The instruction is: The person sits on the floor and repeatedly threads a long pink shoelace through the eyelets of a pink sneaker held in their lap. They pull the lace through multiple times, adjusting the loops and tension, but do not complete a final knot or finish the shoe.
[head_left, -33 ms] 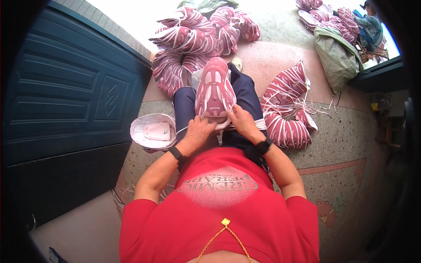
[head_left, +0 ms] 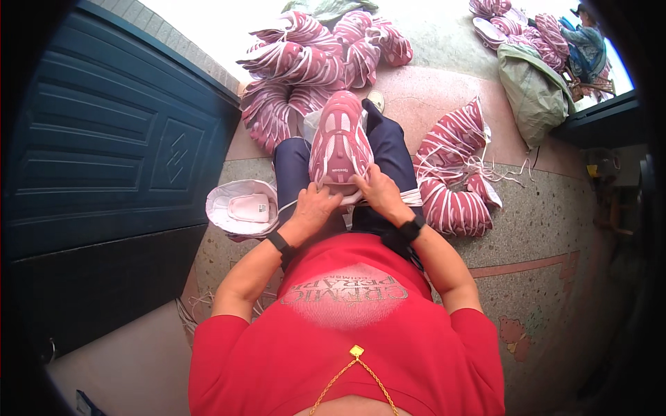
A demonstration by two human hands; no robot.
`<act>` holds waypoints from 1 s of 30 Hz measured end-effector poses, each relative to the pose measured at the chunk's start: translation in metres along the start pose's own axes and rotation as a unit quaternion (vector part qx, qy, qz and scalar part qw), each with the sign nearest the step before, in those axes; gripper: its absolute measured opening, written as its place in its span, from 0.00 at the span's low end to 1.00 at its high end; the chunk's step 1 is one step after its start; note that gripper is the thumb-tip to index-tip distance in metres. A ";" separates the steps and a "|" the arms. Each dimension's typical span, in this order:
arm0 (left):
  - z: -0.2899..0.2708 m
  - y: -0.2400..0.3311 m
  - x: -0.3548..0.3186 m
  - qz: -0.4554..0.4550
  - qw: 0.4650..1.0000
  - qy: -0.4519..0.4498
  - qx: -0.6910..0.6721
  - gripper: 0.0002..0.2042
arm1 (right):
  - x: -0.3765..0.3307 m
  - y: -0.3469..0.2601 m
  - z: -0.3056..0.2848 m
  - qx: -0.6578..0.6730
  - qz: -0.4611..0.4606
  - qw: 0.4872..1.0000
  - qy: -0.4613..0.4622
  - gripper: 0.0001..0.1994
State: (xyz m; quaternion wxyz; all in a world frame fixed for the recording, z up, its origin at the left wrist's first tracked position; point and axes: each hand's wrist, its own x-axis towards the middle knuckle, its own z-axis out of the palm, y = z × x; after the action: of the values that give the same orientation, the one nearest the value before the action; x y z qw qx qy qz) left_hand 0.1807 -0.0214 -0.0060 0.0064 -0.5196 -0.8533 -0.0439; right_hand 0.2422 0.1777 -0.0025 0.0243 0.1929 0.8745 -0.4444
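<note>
Far left: dark blue panelled door (head_left: 114,142). Next to it on the floor, pale-lined shoe upper (head_left: 220,208), opening up, white label (head_left: 262,208) inside. Beyond the knees, big heap of pink-and-white uppers (head_left: 295,61), packed in curved rows. Left hand (head_left: 318,208): fingers curled, pinching the lower-left edge of the pink sneaker upper (head_left: 340,149). That upper sits over the lap between the thighs, toe pointing away, heel end toward the body. Right hand (head_left: 378,193): pinching the lower-right edge of the same piece; hands close but apart. Dark band on each wrist. White cords (head_left: 412,198) lie across the right thigh. Right of that, horseshoe-shaped bundle of uppers (head_left: 454,204) on floor, loose laces (head_left: 503,173) trailing right. Farther right, grey-green sack (head_left: 533,93), more uppers (head_left: 548,35) behind, co-worker (head_left: 590,52) seated beside them.
</note>
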 end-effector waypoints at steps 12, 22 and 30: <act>0.023 -0.008 0.015 -0.041 0.996 -0.036 -0.072 0.18 | 0.035 0.017 0.008 -0.034 -0.038 0.998 -0.025 0.21; -0.013 -0.035 0.027 0.029 0.959 -0.133 -0.249 0.14 | 0.081 0.017 -0.036 0.186 0.018 0.977 -0.100 0.17; -0.030 -0.089 0.108 -0.074 0.938 0.067 -0.332 0.06 | 0.123 -0.004 -0.013 0.004 -0.079 0.995 -0.065 0.15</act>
State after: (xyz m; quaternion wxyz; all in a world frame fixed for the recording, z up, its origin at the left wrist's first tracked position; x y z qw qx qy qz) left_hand 0.0511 0.0313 0.0242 -0.1122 -0.4235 -0.8238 -0.3597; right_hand 0.1287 0.2247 -0.0181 0.0452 0.0945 0.8818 -0.4598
